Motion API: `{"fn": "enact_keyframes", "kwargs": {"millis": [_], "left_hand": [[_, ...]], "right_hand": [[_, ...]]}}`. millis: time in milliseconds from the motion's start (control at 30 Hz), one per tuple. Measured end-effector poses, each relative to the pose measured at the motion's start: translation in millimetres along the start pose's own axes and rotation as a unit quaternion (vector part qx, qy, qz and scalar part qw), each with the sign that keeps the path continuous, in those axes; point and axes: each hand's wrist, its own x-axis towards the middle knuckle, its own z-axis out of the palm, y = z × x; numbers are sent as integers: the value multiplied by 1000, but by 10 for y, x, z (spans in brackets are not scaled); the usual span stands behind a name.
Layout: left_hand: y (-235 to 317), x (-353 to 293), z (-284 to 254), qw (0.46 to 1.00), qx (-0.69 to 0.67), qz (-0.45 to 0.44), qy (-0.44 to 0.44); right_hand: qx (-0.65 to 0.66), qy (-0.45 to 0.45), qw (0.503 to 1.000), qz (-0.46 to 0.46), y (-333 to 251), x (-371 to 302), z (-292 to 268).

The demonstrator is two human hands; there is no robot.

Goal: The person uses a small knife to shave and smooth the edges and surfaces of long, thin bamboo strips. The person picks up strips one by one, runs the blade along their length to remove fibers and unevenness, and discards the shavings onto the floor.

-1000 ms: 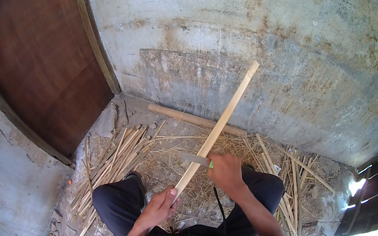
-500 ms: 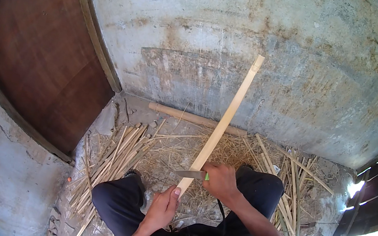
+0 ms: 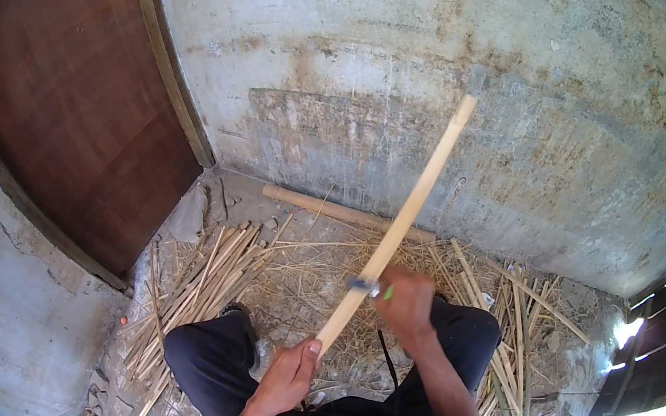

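Note:
A long, pale bamboo strip (image 3: 419, 192) slants up and away from me, its far end in front of the wall. My left hand (image 3: 289, 377) is closed around its near end, thumb on top. My right hand (image 3: 407, 302) grips a knife (image 3: 364, 285) by its handle, of which a bit of green shows. The blade lies across the strip, partway up from my left hand. Motion blurs the right hand and the blade somewhat.
Split bamboo sticks (image 3: 199, 296) lie heaped on the left, with another pile of sticks (image 3: 517, 345) on the right. A bamboo pole (image 3: 333, 209) lies along the wall's foot (image 3: 536, 154). Shavings (image 3: 299, 282) litter the floor. A brown door (image 3: 79, 95) stands at left.
My right hand and the knife have moved away from me along the strip, and the blade has turned. The strip's far end has shifted slightly right. My left hand keeps its hold.

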Motion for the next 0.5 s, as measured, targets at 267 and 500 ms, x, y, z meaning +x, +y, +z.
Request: {"fn": "enact_keyframes", "kwargs": {"millis": [267,500], "left_hand": [[-132,-276,49,999,6,-33,-38],[-97,-132,-4,999,1,-37,4]], "right_hand": [[-18,123,991,52,633,478,-223],[54,-10,998,-32,60,49,-72]]}}
